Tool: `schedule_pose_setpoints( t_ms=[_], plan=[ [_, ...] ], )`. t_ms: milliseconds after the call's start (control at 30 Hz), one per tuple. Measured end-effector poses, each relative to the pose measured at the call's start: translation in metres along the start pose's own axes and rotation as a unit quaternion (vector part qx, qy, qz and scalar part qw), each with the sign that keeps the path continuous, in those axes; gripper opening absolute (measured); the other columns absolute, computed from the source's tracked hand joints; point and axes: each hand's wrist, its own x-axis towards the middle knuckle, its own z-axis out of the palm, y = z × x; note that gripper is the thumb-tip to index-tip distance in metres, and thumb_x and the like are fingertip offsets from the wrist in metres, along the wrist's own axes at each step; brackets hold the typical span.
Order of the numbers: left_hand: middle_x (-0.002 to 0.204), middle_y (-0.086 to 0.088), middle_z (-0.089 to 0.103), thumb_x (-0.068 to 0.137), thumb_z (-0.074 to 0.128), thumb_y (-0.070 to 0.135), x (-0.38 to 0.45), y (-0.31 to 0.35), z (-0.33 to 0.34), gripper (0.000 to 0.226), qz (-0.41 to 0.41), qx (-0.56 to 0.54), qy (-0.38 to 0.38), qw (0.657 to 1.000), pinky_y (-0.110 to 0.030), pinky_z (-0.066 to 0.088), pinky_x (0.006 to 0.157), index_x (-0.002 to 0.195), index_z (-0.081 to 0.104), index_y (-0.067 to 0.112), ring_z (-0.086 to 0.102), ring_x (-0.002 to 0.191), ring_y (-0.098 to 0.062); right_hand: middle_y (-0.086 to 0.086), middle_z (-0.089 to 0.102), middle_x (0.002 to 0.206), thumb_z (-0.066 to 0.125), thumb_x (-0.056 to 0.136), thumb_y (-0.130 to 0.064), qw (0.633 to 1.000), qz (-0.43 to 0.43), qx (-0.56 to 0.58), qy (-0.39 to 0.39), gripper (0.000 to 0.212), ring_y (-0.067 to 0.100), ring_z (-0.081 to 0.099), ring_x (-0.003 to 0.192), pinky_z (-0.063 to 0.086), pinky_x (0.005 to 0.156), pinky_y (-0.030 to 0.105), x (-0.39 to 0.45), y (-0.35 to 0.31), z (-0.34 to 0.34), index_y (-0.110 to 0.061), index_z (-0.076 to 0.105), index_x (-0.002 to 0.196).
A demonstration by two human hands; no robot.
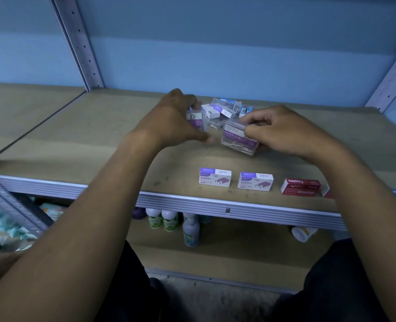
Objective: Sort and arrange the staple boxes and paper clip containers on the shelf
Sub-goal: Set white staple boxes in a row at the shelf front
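Shop/stockroom: metal rack shelf [215, 203] w/ boxed staples [215, 177], bottles [169, 220] below.

The brown shelf board [99, 140] runs wide across the frame, with a ribbed metal front edge [192, 205]. Along that front sit three small boxes in a row: a white-and-purple staple box [215, 178], a second one like it [255, 181] just to its right, then a red staple box [300, 187] (its top lettering reads upside down from here). Further back lies a loose heap of clear containers and small boxes [222, 110], jumbled together and touching.
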Motion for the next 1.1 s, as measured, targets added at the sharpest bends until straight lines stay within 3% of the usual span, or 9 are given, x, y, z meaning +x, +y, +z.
schedule_pose_setpoints(
  t_ms=[233,400,533,667,767,933,1100],
  plan=[
    [0.095,0.005,0.058,0.049,0.091,0.054,-0.014,0.015,0.006,0.061,0.026,0.031,-0.079,0.996,-0.028,0.045,0.068,0.090,0.062,0.020,0.053,0.086,-0.014,-0.019,0.074,0.100,0.061,0.087,-0.031,0.999,0.009,-0.027,-0.030,0.029,-0.004,0.064,0.085,0.047,0.081,0.022,-0.002,0.010,-0.005,-0.030,0.075,0.112],
    [0.096,0.006,0.061,0.055,0.091,0.050,-0.016,0.023,0.013,0.055,0.030,0.037,-0.110,0.993,-0.030,0.043,0.071,0.091,0.060,0.022,0.055,0.089,-0.015,-0.019,0.073,0.104,0.063,0.088,-0.029,0.997,0.005,-0.058,-0.055,0.027,-0.003,0.065,0.097,0.046,0.084,0.020,-0.005,0.010,-0.008,-0.035,0.076,0.111],
    [0.098,0.008,0.064,0.058,0.089,0.050,-0.014,0.022,0.012,0.051,0.026,0.033,-0.113,0.993,-0.031,0.046,0.075,0.092,0.063,0.023,0.058,0.093,-0.014,-0.022,0.074,0.098,0.062,0.090,-0.027,0.997,-0.002,-0.055,-0.063,0.027,-0.010,0.064,0.085,0.044,0.075,0.017,-0.006,0.010,-0.008,-0.038,0.076,0.110],
    [0.104,0.011,0.064,0.059,0.089,0.050,-0.015,0.018,0.010,0.052,0.021,0.014,-0.112,0.993,-0.015,0.040,0.067,0.099,0.066,0.027,0.057,0.094,-0.008,-0.023,0.073,0.096,0.062,0.092,-0.029,0.997,-0.002,-0.040,-0.063,0.025,-0.014,0.063,0.082,0.042,0.072,0.013,-0.008,0.011,-0.010,-0.042,0.075,0.110],
    [0.102,0.015,0.064,0.059,0.090,0.048,-0.017,0.014,0.003,0.049,0.014,-0.008,-0.108,0.994,-0.006,0.036,0.063,0.100,0.069,0.029,0.056,0.084,0.005,-0.017,0.074,0.093,0.067,0.091,-0.035,0.998,-0.010,-0.022,-0.061,0.022,-0.008,0.064,0.082,0.044,0.076,0.013,-0.009,0.009,-0.011,-0.041,0.074,0.111],
    [0.101,0.017,0.068,0.065,0.088,0.039,-0.023,0.003,-0.009,0.042,0.017,-0.043,-0.087,0.995,0.001,0.036,0.061,0.103,0.072,0.030,0.051,0.073,0.025,-0.021,0.072,0.090,0.072,0.087,-0.038,0.997,-0.016,-0.039,-0.059,0.025,-0.004,0.066,0.083,0.047,0.081,0.019,-0.010,0.007,-0.011,-0.041,0.073,0.111],
    [0.106,0.017,0.068,0.072,0.085,0.032,-0.028,-0.003,-0.011,0.040,0.013,-0.019,-0.094,0.995,-0.003,0.037,0.067,0.110,0.073,0.033,0.055,0.074,0.019,-0.014,0.069,0.098,0.077,0.083,-0.032,0.996,-0.027,-0.066,-0.056,0.027,-0.002,0.063,0.081,0.046,0.079,0.018,-0.008,0.001,-0.008,-0.043,0.073,0.108]
  ],
)
